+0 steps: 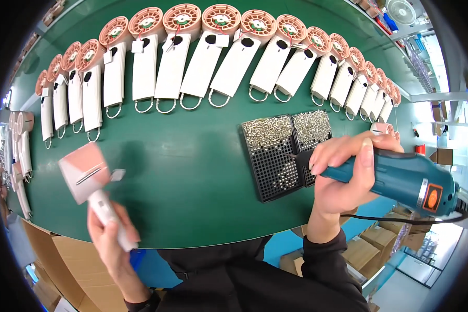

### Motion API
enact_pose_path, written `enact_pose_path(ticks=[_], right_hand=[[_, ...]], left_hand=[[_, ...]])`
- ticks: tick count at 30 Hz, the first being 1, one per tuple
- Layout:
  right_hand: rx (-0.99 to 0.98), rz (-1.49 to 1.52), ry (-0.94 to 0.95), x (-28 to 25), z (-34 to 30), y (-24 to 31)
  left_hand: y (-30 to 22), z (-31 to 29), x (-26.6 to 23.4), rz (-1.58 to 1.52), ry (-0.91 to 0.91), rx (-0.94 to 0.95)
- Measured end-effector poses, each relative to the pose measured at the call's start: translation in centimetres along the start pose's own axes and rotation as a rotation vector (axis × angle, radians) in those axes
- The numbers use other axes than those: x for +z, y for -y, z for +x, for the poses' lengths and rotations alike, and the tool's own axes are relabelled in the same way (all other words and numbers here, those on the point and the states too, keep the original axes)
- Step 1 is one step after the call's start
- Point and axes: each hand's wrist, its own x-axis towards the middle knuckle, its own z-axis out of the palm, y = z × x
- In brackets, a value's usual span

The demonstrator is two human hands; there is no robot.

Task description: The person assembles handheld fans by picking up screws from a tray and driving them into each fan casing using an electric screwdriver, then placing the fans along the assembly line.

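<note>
My left hand (108, 236), at the near left, is closed around the white handle of a pink and white handheld fan (84, 171). The fan's head points up and away, with a dark slot on its side and a small white tag beside it. My right hand (346, 179) grips a teal electric screwdriver (400, 179), its fingers wrapped round the narrow front end. The screwdriver lies nearly level, and its bit is over a black screw tray (258, 182). Small silvery screws (268, 132) are heaped at the tray's far end, with others standing in its holes.
Several opened fans (222, 18) with pink round heads, white handles and cord loops lie in an arc along the far side of the green table (177, 208). More fans (23, 151) lie at the left edge. A black cable (395, 221) trails from the screwdriver. Cardboard boxes (372, 249) stand below.
</note>
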Motion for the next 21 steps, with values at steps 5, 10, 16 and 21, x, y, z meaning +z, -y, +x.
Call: enact_pose_path(ticks=[5,10,16,21], right_hand=[[0.051,0.032,-0.007,0.1,0.5,-0.7],[-0.002,-0.054,0.048,0.4,0.6,-1.5],[0.039,-0.022,0.024,0.3,0.3,-1.4],[0.053,0.009,0.018,0.4,0.2,-1.3]], left_hand=[[2.1,-0.1,6.3,-0.061,0.155,-0.167],[2.2,-0.2,10.4,-0.165,0.18,-0.162],[3.1,0.3,13.3,-0.218,0.262,-0.23],[3.3,0.8,14.2,-0.259,0.272,-0.255]])
